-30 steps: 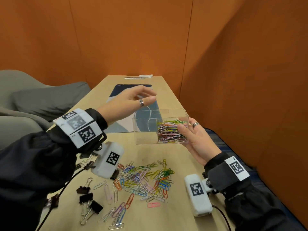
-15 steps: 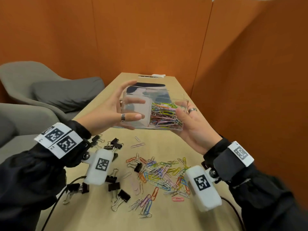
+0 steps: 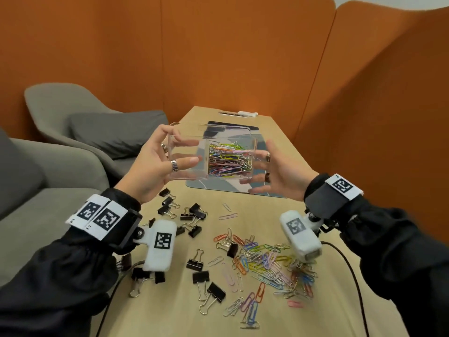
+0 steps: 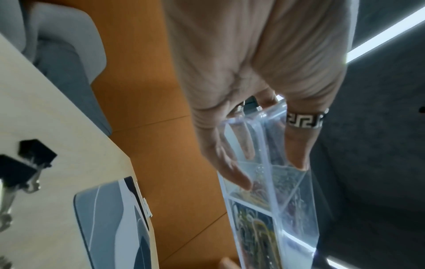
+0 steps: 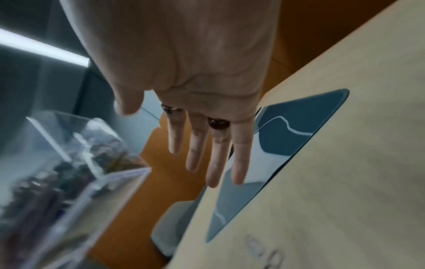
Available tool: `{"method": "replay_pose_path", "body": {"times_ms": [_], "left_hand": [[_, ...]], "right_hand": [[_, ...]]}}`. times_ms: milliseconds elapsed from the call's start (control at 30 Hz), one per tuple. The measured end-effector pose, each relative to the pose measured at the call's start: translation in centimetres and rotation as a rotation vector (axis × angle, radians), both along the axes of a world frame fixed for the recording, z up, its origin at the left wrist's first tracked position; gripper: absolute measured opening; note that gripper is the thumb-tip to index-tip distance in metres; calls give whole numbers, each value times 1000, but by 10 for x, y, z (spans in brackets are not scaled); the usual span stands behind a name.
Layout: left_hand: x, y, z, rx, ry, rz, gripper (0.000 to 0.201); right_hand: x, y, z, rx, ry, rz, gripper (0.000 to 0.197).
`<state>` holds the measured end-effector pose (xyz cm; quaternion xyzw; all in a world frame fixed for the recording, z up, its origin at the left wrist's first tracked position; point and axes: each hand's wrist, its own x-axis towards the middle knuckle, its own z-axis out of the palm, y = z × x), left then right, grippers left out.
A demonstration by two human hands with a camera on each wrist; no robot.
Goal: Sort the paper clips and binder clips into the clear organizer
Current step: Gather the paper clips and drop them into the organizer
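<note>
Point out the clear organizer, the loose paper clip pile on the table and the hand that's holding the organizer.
clear organizer (image 3: 184,152): head view, empty left compartment wall.
paper clip pile (image 3: 269,261): head view, middle of the heap.
left hand (image 3: 155,164): head view, palm beside the organizer.

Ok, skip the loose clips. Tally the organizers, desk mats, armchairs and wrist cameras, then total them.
Clear organizer: 1
Desk mat: 1
Grey armchairs: 2
White wrist cameras: 2
Total: 6
</note>
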<state>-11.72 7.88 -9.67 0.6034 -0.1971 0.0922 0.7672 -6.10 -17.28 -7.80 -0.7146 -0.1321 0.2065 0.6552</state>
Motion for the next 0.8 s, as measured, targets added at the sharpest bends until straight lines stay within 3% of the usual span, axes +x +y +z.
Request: {"method": "replay_pose_path", "body": {"times_ms": [67, 167, 333, 600, 800], "left_hand": [[2, 7, -2, -11, -6, 19, 66], [5, 15, -7, -31, -7, 45, 62], [10, 20, -13, -5, -31, 145, 45], [9, 27, -14, -45, -29, 214, 39], [8, 26, -16, -13, -7, 227, 39]], "right_hand": [[12, 2, -5, -248, -21, -19, 44], [28, 12, -19, -710, -32, 145, 46], [47, 40, -33, -1084, -84, 311, 65], [52, 69, -47, -1202, -314, 391, 52], [56, 71, -49, -1176, -367, 447, 20]]}}
